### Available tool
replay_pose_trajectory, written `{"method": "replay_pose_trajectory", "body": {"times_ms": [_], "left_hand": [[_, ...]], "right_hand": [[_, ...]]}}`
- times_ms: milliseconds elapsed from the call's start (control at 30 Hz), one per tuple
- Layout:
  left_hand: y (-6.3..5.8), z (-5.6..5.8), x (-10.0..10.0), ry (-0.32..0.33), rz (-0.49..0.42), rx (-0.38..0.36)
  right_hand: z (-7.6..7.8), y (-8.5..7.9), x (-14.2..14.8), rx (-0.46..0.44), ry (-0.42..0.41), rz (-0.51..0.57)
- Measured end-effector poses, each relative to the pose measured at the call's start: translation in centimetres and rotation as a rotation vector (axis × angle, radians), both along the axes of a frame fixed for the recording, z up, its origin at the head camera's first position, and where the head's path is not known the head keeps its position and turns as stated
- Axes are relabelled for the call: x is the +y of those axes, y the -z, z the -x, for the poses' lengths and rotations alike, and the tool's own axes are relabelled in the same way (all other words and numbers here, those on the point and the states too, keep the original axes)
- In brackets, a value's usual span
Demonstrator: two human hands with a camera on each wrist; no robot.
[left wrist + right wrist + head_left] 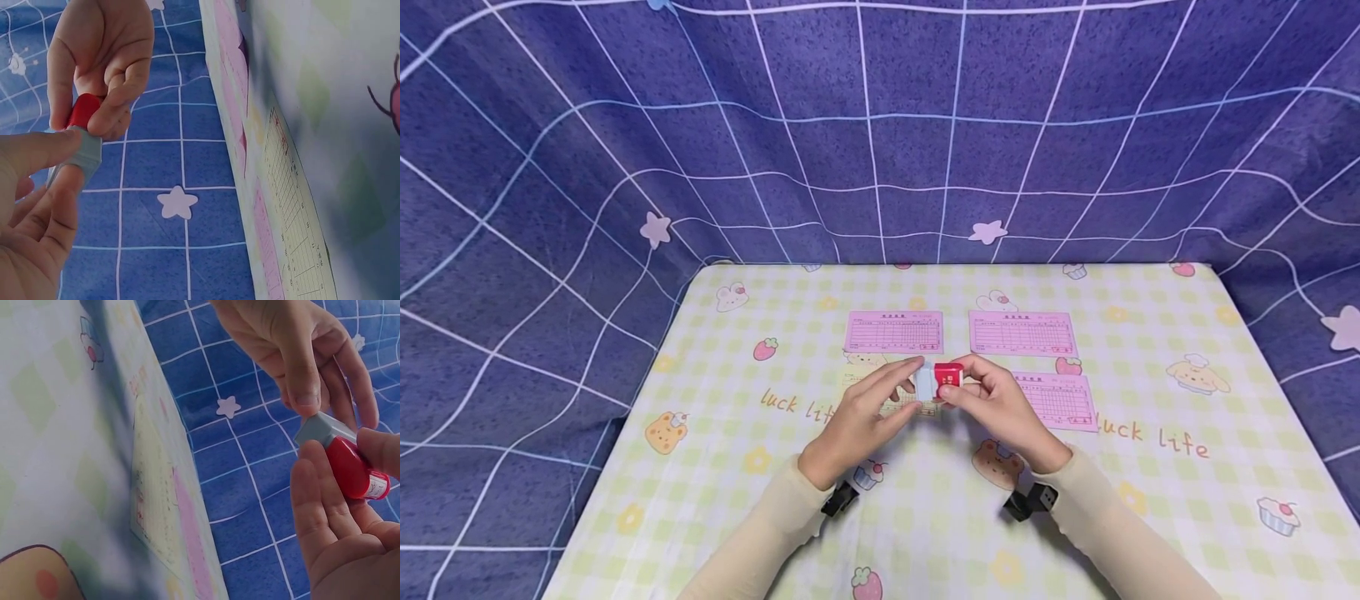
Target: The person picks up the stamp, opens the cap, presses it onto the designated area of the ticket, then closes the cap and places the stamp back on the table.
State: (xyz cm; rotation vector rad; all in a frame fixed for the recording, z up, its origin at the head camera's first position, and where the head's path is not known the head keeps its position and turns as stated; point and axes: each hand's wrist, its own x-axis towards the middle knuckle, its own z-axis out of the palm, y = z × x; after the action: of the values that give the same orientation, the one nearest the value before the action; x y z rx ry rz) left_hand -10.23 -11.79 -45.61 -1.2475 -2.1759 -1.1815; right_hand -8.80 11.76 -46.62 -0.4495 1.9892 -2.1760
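Note:
A small red stamp (948,377) with a pale grey-blue cap (926,383) is held up over the table between both hands. My left hand (857,421) pinches the cap between thumb and fingers, as the left wrist view shows. My right hand (1003,408) grips the red body from the other side, and a white label (376,486) shows at its end in the right wrist view. Under the hands lie a yellow printed slip (151,487), partly hidden by my left hand, and a pink printed slip (1063,402), partly covered by my right hand.
Two more pink slips (895,332) lie side by side farther back, each with a red mark in its lower right corner. A checked tablecloth (700,500) with cartoon prints covers the table. Behind it hangs a blue grid-patterned cloth (910,150).

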Motion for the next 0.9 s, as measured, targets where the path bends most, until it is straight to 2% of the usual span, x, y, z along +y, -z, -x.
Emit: {"method": "replay_pose_trajectory", "body": {"times_ms": [167, 267, 467, 633, 733, 900], "left_hand": [[0.16, 0.01, 0.29, 0.028, 0.002, 0.010], [0.20, -0.02, 0.55, 0.034, -0.045, -0.009], [0.44, -0.06, 0.81, 0.011, -0.175, -0.083], [0.53, -0.11, 0.91, -0.050, -0.212, -0.118], [0.49, -0.25, 0.92, -0.088, -0.205, -0.195], [0.32, -0.55, 0.90, -0.080, -0.225, -0.428]], "right_hand": [[0.10, 0.56, 0.27, -0.019, -0.013, 0.042], [0.16, 0.88, 0.38, -0.027, -0.024, 0.075], [0.12, 1.07, 0.42, -0.041, -0.034, 0.102], [-0.04, 0.95, 0.33, -0.040, -0.032, 0.105], [-0.19, 0.74, 0.18, -0.049, -0.029, 0.106], [-0.43, 0.43, 0.07, -0.050, -0.027, 0.097]]}}
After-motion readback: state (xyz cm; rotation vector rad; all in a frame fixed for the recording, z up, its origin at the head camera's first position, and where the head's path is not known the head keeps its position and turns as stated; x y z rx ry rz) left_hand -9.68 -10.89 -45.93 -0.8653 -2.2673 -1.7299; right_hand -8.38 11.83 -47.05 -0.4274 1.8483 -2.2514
